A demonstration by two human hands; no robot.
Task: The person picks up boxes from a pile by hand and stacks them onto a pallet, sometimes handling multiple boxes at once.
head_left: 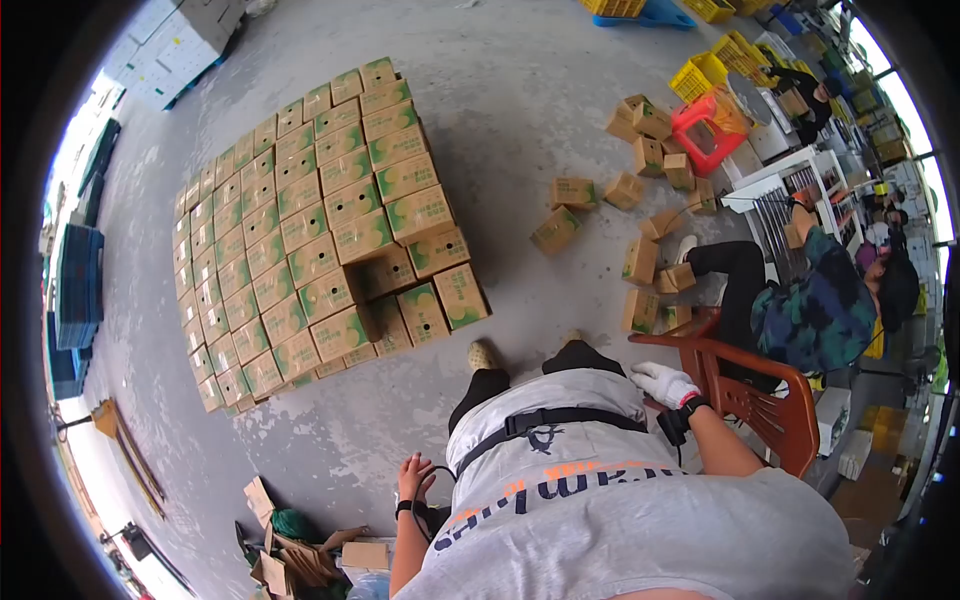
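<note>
Beside the gloved right hand (665, 383), a glossy reddish-brown plastic chair (785, 415).

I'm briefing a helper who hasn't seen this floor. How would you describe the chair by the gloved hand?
Find the big block of stacked cardboard boxes on the concrete floor, then look right. The chair stands beside a seated co-worker, with the gloved right hand at its top rail. It is the only reddish-brown plastic seat in view.
</note>
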